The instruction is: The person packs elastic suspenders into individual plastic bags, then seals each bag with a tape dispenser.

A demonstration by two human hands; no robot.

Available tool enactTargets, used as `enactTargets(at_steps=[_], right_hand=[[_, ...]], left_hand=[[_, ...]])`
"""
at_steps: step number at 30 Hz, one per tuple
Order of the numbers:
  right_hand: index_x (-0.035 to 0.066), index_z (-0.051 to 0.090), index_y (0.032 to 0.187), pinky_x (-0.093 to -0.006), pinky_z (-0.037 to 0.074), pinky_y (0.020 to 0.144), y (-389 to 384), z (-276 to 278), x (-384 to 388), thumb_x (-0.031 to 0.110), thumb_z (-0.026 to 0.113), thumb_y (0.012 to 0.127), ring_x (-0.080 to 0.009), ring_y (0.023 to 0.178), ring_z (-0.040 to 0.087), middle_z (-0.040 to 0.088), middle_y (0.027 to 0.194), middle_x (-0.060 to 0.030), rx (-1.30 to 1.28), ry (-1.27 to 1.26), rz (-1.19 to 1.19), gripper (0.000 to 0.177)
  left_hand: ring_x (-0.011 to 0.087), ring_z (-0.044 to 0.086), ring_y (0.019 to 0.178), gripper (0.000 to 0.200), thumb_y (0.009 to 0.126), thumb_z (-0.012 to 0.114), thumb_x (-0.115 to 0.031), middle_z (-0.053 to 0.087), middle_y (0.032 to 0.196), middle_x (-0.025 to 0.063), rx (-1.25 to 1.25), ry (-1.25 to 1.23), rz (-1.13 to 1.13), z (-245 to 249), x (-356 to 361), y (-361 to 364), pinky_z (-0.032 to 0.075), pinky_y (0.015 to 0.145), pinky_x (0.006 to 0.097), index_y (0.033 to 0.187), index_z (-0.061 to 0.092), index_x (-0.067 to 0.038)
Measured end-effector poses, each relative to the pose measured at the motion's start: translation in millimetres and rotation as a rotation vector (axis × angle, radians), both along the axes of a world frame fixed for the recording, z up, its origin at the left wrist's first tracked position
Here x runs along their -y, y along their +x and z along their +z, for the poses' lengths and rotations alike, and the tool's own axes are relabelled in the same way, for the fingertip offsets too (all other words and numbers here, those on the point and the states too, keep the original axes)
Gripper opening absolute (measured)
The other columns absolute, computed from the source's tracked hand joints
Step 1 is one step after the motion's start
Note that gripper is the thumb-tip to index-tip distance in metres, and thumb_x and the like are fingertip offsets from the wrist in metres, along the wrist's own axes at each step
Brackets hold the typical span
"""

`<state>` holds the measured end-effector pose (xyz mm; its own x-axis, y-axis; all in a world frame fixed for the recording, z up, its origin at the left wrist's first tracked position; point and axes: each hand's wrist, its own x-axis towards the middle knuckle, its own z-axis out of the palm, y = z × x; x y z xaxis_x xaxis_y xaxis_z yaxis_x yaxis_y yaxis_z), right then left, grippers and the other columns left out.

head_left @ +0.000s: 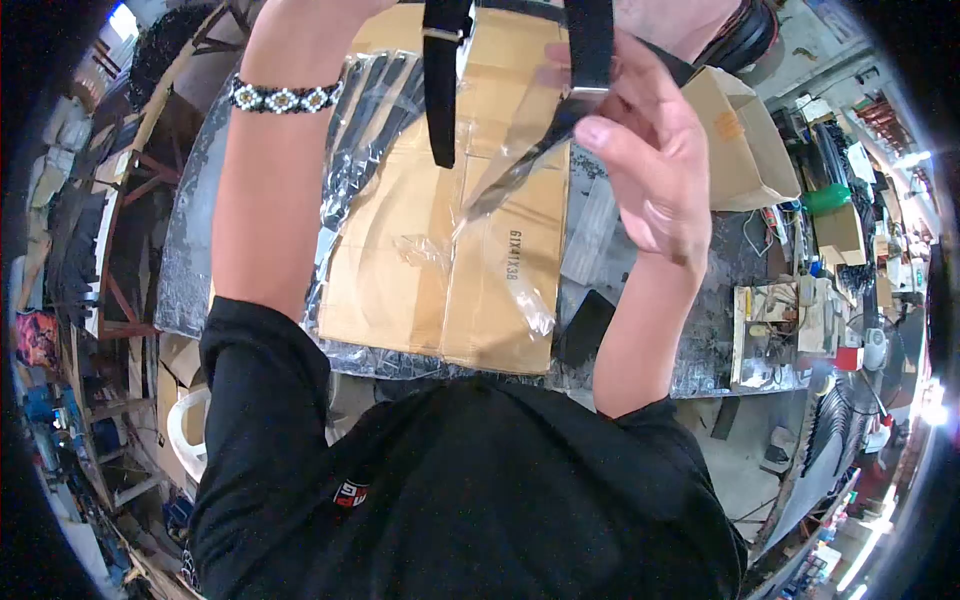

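A black belt [590, 45] runs down from the top edge to my right hand [655, 135], with a shiny metal piece [588, 93] near the thumb. My right thumb and fingers close around this belt and the clear plastic sleeve [500, 185] that trails from it, down and left. Left of it hangs another black strap end [440, 100] with a small metal buckle [443, 34]. Only the base of my left hand [350, 5] shows at the top edge; its fingers are out of frame. Several black belts in clear plastic [365, 140] lie beside my left forearm.
A flattened cardboard sheet [400, 300] printed "61X41X38" covers the dark worktable [190, 240]. An open cardboard box [745, 140] stands at the right. A wooden tray of small items [770, 335] sits at the right edge. Crowded shelving lines both sides.
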<state>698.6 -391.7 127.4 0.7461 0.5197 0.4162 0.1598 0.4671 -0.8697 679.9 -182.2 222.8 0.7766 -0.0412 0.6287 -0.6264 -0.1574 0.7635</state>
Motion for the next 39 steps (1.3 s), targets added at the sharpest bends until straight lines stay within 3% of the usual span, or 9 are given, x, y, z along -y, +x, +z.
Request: enactTargets(at_steps=[1, 2, 11, 21, 29, 31, 34, 37, 39], right_hand=[[-0.005, 0.069, 0.106, -0.0223, 0.050, 0.078, -4.1, 3.6, 0.7, 0.000, 0.074, 0.084, -0.0083, 0.084, 0.064, 0.071, 0.094, -0.0038, -0.093, 0.027, -0.022, 0.023], [-0.005, 0.060, 0.125, -0.0322, 0.048, 0.096, 9.2, -4.6, 12.9, -0.001, 0.065, 0.087, -0.0216, 0.108, 0.065, 0.069, 0.114, -0.0143, 0.006, -0.113, 0.092, 0.039], [-0.003, 0.068, 0.103, -0.0275, 0.051, 0.085, 13.7, 51.0, 13.5, 0.007, 0.072, 0.087, -0.0134, 0.090, 0.067, 0.072, 0.096, -0.0084, 0.155, -0.351, -0.111, 0.019], [0.000, 0.071, 0.104, -0.0248, 0.051, 0.082, 20.9, 118.4, 3.3, 0.014, 0.069, 0.089, -0.0119, 0.084, 0.067, 0.073, 0.093, -0.0049, 0.352, -0.303, -0.184, 0.020], [0.001, 0.070, 0.109, -0.0231, 0.053, 0.073, 25.8, 135.6, 4.2, 0.015, 0.068, 0.091, -0.0071, 0.079, 0.065, 0.072, 0.092, -0.0025, 0.412, -0.282, -0.141, 0.022], [0.000, 0.067, 0.115, -0.0247, 0.052, 0.076, 29.8, 134.3, 2.0, 0.015, 0.066, 0.092, -0.0084, 0.086, 0.064, 0.071, 0.100, -0.0051, 0.417, -0.331, -0.083, 0.028], [-0.001, 0.070, 0.087, -0.0202, 0.045, 0.058, 7.8, 141.0, -7.6, 0.011, 0.070, 0.091, -0.0058, 0.063, 0.056, 0.066, 0.075, 0.0021, 0.245, -0.271, -0.151, 0.012], [-0.002, 0.068, 0.097, -0.0212, 0.047, 0.064, 13.1, 137.0, -4.1, 0.010, 0.068, 0.092, -0.0077, 0.072, 0.059, 0.068, 0.087, -0.0023, 0.374, -0.421, -0.162, 0.014], [-0.003, 0.065, 0.104, -0.0228, 0.049, 0.070, 18.5, 122.6, -12.9, 0.012, 0.068, 0.093, -0.0097, 0.079, 0.061, 0.068, 0.096, -0.0056, 0.290, -0.257, -0.149, 0.019]], left_hand=[[0.0046, 0.057, 0.049, 0.017, 0.097, 0.064, -0.015, 0.068, 0.077, 0.0023, 0.003, -0.016, 0.000, 1.5, 2.2, -1.0, 0.046, 0.041, 0.0182, 0.096, 0.065, 0.001], [0.0046, 0.058, 0.049, 0.016, 0.097, 0.064, -0.015, 0.068, 0.077, 0.0024, 0.009, -0.031, -0.003, 2.7, 4.7, -0.4, 0.046, 0.041, 0.0183, 0.097, 0.065, 0.001], [0.0054, 0.058, 0.050, 0.017, 0.097, 0.063, -0.012, 0.068, 0.077, 0.0037, -0.007, -0.118, -0.052, 50.8, 18.4, -22.1, 0.044, 0.038, 0.0187, 0.104, 0.066, 0.004], [0.0046, 0.056, 0.048, 0.020, 0.099, 0.061, -0.014, 0.066, 0.076, 0.0021, -0.066, 0.055, -0.114, 93.0, 27.0, -26.0, 0.043, 0.039, 0.0178, 0.105, 0.066, 0.005], [0.0064, 0.063, 0.061, 0.020, 0.098, 0.063, -0.013, 0.071, 0.085, 0.0048, 0.071, -0.001, -0.020, 76.1, 23.3, -20.7, 0.051, 0.051, 0.0197, 0.106, 0.067, 0.004], [0.0070, 0.065, 0.074, 0.019, 0.097, 0.064, -0.011, 0.071, 0.091, 0.0043, -0.124, 0.100, -0.129, 82.7, 15.3, -40.2, 0.052, 0.063, 0.0197, 0.107, 0.069, 0.004], [0.0060, 0.064, 0.078, 0.020, 0.096, 0.065, -0.011, 0.071, 0.095, 0.0033, -0.125, 0.113, -0.004, 73.0, 19.9, -36.2, 0.052, 0.067, 0.0195, 0.109, 0.069, 0.004], [0.0055, 0.062, 0.079, 0.023, 0.095, 0.067, -0.011, 0.069, 0.097, 0.0022, -0.116, 0.155, -0.077, 61.2, 10.3, -24.0, 0.051, 0.067, 0.0197, 0.112, 0.068, 0.004], [0.0051, 0.061, 0.078, 0.026, 0.093, 0.069, -0.009, 0.068, 0.097, 0.0019, -0.166, 0.258, -0.115, 59.3, 5.9, -23.8, 0.051, 0.067, 0.0199, 0.115, 0.066, 0.005]])
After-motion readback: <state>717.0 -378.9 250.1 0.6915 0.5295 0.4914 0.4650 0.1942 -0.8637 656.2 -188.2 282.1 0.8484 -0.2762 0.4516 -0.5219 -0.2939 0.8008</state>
